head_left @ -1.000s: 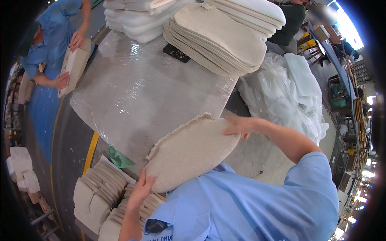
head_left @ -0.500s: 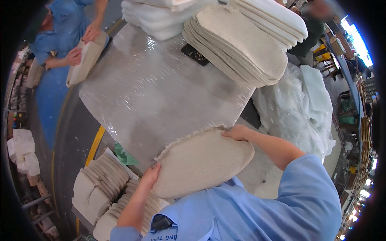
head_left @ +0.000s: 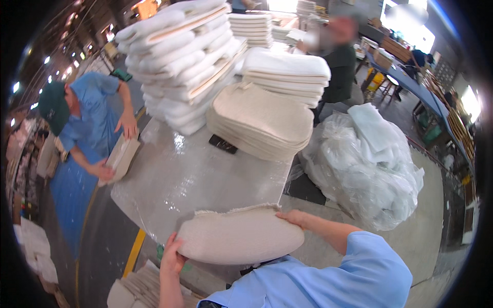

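A beige oval fabric cushion cover (head_left: 241, 235) with a frayed far edge is held up in front of my body, just over the near end of the table. My left hand (head_left: 173, 253) grips its left end, fingers up along the side. At the right end, my right hand (head_left: 296, 219) pinches the corner by the frayed edge. Farther back on the table lies a stack of similar beige oval pieces (head_left: 262, 113). Beside that stack is a dark flat phone-like object (head_left: 223, 144).
Plastic film covers the table (head_left: 169, 174). Tall white padding stacks (head_left: 179, 56) stand at the back. A plastic-wrapped white bundle (head_left: 359, 169) sits at right. At left, a co-worker (head_left: 92, 113) handles a beige piece. Folded beige pieces (head_left: 138, 290) lie lower left.
My view has lifted, bringing more of the room into sight. The cushion cover is tilted more edge-on, still between both hands. My left hand's fingers have shifted up along its end.
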`<state>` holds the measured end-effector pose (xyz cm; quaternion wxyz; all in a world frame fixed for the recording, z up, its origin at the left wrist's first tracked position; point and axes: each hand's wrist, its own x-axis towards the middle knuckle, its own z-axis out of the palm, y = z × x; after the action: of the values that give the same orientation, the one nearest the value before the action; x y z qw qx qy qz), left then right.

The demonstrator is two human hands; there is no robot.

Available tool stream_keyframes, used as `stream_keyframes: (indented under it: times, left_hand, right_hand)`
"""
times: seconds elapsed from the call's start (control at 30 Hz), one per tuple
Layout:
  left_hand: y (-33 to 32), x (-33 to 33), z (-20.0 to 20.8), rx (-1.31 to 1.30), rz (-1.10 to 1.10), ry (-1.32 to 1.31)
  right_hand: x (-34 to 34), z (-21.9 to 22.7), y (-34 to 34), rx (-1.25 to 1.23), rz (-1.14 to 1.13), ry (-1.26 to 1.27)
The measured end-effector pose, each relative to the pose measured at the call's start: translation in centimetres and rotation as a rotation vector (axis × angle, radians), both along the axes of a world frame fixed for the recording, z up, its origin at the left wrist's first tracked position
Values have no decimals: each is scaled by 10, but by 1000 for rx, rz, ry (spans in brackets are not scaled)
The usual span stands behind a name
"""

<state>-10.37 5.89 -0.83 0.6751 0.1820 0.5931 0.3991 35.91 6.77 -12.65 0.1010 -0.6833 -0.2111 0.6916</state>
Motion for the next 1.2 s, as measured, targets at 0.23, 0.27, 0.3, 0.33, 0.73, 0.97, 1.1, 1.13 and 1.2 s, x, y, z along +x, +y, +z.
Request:
stream_keyframes:
  times: [0.23, 0.27, 0.3, 0.33, 0.73, 0.97, 1.1, 1.13, 1.2]
  left_hand:
    - [7, 96, -4, 449, 135, -22]
    - [4, 118, -8, 469, 150, 14]
    - [2, 136, -13, 483, 163, 49]
    - [3, 144, -13, 496, 176, 88]
    - [40, 144, -50, 520, 26, 245]
    - [113, 125, -76, 293, 29, -100]
    - [129, 127, -70, 281, 74, -183]
    - [131, 129, -73, 298, 66, -209]
    - [137, 131, -78, 288, 92, -187]
  right_hand:
    - [-82, -13, -44, 11, -467, 361]
    - [-94, -19, -51, -20, -515, 435]
    - [-98, -29, -59, -24, -391, 485]
    - [-100, -34, -62, -30, -265, 535]
    - [-128, 33, 90, 804, 55, 311]
    - [-210, 45, 155, 896, -85, 642]
    - [-226, 31, 160, 948, -29, 499]
    - [-226, 23, 160, 954, -16, 446]
    - [-228, 7, 158, 932, -41, 432]
